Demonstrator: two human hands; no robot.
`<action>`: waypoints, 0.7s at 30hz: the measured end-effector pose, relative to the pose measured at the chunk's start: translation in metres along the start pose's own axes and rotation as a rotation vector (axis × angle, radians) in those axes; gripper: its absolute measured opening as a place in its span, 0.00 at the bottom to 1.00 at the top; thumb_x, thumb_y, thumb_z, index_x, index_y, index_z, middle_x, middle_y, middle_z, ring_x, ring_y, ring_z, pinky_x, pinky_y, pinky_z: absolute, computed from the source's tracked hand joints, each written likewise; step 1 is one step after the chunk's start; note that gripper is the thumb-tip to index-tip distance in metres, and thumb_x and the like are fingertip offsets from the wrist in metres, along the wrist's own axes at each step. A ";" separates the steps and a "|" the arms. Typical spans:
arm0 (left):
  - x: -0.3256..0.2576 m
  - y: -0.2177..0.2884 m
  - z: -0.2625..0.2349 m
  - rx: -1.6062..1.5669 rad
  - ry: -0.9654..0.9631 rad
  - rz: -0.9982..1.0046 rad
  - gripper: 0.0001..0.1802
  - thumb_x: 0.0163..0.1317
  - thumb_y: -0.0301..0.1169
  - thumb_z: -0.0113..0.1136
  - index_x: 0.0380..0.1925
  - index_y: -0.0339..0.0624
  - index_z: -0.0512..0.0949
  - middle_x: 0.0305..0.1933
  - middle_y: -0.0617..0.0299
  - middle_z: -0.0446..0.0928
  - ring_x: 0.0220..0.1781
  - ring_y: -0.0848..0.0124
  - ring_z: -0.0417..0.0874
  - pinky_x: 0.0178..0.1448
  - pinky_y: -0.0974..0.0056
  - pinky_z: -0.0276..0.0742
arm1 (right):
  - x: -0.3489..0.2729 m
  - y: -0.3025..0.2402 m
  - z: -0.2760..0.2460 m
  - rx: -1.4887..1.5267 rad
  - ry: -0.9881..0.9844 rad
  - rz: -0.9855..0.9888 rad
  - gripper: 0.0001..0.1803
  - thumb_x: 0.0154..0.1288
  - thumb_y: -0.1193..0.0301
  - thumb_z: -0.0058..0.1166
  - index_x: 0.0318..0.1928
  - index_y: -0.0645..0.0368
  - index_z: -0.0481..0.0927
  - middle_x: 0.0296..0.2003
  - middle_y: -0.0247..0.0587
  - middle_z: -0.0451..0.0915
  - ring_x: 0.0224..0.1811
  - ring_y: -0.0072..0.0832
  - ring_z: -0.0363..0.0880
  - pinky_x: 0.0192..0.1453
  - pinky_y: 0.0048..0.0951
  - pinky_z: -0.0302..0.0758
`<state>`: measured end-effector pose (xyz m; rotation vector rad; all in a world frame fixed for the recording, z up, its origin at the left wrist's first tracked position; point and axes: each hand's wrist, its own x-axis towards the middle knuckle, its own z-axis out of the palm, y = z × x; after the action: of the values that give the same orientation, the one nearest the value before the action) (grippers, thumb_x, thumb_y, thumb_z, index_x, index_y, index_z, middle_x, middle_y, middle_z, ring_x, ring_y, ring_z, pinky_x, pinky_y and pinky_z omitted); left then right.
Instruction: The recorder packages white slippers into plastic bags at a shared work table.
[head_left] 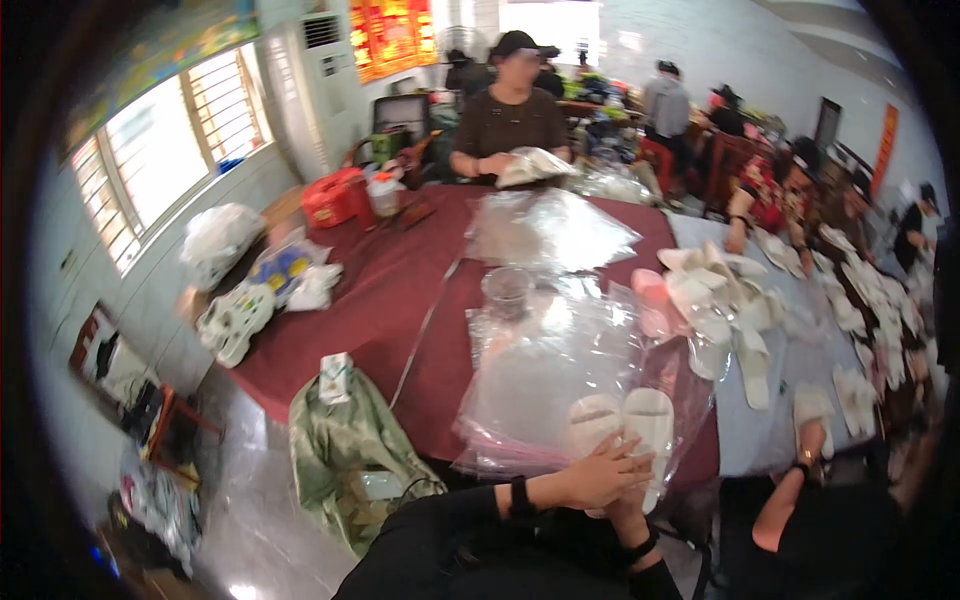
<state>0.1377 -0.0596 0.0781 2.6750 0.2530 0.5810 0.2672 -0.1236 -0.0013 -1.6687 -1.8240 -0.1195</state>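
A pair of white slippers [650, 425] lies side by side at the front edge of the table, soles lengthwise to me. Across their near part my left hand [598, 474] is closed, its fingers reaching over to the right slipper. My right hand [628, 505] grips the near end from below, partly hidden behind the left one. Beneath the slippers' far ends is a stack of clear plastic bags [550, 375]. A round clear container [505, 288] stands on the far part of the stack.
Loose slippers [755, 365] and a pink one [655, 305] lie right on the blue-grey table section. Another person [515, 120] stands across the maroon tablecloth [400, 290], and a person's hand [808, 440] is at my right. At left are a green jacket [350, 440] and white clogs [238, 322].
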 end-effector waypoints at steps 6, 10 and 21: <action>-0.013 -0.001 -0.034 0.209 0.132 -0.075 0.32 0.58 0.44 0.53 0.64 0.52 0.63 0.72 0.53 0.50 0.74 0.49 0.47 0.71 0.38 0.36 | 0.007 -0.005 -0.008 0.201 0.056 0.054 0.20 0.48 0.66 0.60 0.44 0.59 0.80 0.47 0.52 0.76 0.53 0.49 0.71 0.58 0.52 0.62; -0.028 -0.024 -0.048 0.273 0.158 -0.192 0.39 0.54 0.43 0.60 0.66 0.51 0.59 0.72 0.47 0.50 0.72 0.48 0.51 0.69 0.43 0.50 | 0.024 -0.022 -0.031 0.129 0.125 0.119 0.14 0.53 0.64 0.58 0.38 0.59 0.81 0.38 0.51 0.79 0.47 0.46 0.74 0.58 0.53 0.60; -0.033 -0.032 -0.043 0.455 0.083 -0.139 0.29 0.60 0.36 0.55 0.62 0.47 0.65 0.68 0.55 0.59 0.68 0.48 0.60 0.64 0.46 0.60 | 0.027 -0.032 -0.022 0.073 0.257 0.086 0.13 0.53 0.65 0.58 0.35 0.61 0.79 0.24 0.47 0.75 0.34 0.46 0.74 0.49 0.52 0.64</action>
<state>0.0868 -0.0246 0.0895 3.0319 0.6597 0.6553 0.2472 -0.1166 0.0413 -1.5983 -1.5463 -0.2173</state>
